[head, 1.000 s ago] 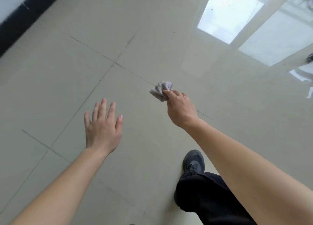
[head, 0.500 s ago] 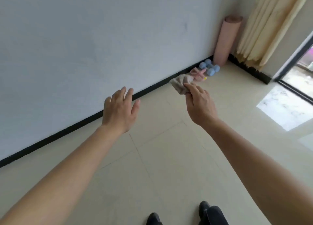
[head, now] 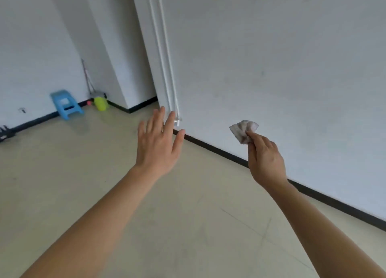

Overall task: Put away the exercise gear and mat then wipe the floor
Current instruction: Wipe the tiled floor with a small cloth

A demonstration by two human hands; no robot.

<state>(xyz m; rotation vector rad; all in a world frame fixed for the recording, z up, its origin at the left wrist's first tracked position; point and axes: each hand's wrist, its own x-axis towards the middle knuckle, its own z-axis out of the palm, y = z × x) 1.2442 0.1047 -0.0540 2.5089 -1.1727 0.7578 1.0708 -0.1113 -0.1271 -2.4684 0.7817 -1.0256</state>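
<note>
Both arms were out in front, up at about wall height. The left hand [head: 158,144] was flat and empty, fingers straight and fanned wide, palm facing away, touching nothing. The right hand [head: 265,158] had the cloth [head: 243,129] – a small pale crumpled wad pinched between thumb and fingertips, most of it bunched above the knuckles and hanging in the air in front of the white wall [head: 282,58], well clear of the floor [head: 188,225].

No mat and no weights showed in this view, so going by the rag in hand, the wiping part looked like the business at hand. Far left sat a blue stool [head: 65,105] with a yellow-green object [head: 100,103] just beside it in the corner, and a thin-handled tool [head: 87,77] leaned there too.

Where could it go wrong? That grip was light, fingertips only, so a hard scrub might drag the cloth out of the pinch. Balled up like that, it would meet the tile with a small patch and could leave strips unwiped unless it was opened out. And the gaze was up on the wall, not down at the tiles – a step toward the far corner risked clipping the stool.
</note>
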